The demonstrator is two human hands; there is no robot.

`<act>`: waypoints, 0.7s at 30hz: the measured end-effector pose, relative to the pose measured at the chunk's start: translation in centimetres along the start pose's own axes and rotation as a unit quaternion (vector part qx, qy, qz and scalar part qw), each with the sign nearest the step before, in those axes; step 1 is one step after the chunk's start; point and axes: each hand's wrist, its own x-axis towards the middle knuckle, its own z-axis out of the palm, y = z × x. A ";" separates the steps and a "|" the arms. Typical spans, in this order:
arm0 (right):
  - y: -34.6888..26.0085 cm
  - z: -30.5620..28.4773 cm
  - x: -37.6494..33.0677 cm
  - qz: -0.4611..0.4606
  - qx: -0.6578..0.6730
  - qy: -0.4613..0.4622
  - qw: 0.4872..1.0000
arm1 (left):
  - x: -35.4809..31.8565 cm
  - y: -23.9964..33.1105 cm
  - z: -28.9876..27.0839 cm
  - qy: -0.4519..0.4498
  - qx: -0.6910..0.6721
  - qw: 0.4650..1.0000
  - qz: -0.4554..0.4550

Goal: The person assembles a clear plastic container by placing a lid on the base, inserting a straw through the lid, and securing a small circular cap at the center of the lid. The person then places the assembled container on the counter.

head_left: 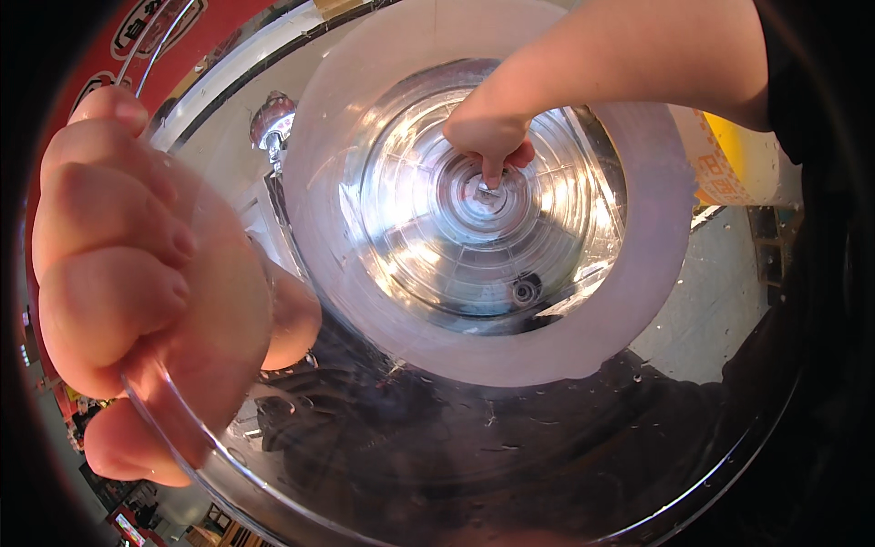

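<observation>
My left hand is closed round the rim of a large clear plastic bowl, whose edge sweeps along the bottom of the view. A frosted ring runs round its middle. Inside that ring shows a shiny round base with concentric ridges. From the upper right my right arm reaches in, bare below a dark sleeve. The fingers of my right hand are bent down and pressed together at the very centre of the ridged base. What they pinch there is mostly hidden; only a small clear, shiny bit shows below the fingertips.
Left of the ring, a round shiny metal part stands on the pale surface. A red panel lies at the upper left. Something yellow and white with orange print is at the right. Dark clothing shows through the bowl's near side.
</observation>
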 end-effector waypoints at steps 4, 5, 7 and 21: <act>0.3 -0.1 -0.2 0.001 -0.036 -0.021 0.999 | 0.0 -0.1 -0.1 -0.007 -0.023 1.000 0.002; 0.4 -0.1 -0.2 -0.003 -0.044 -0.019 0.999 | 0.0 -0.2 -0.1 -0.010 -0.029 1.000 0.003; 0.6 0.0 -0.1 -0.011 -0.048 -0.017 0.999 | 0.0 -0.2 -0.1 -0.014 -0.041 0.999 0.007; 1.1 1.0 0.2 -0.042 -0.029 0.047 0.998 | -0.3 -0.7 0.7 0.042 -0.030 0.998 0.020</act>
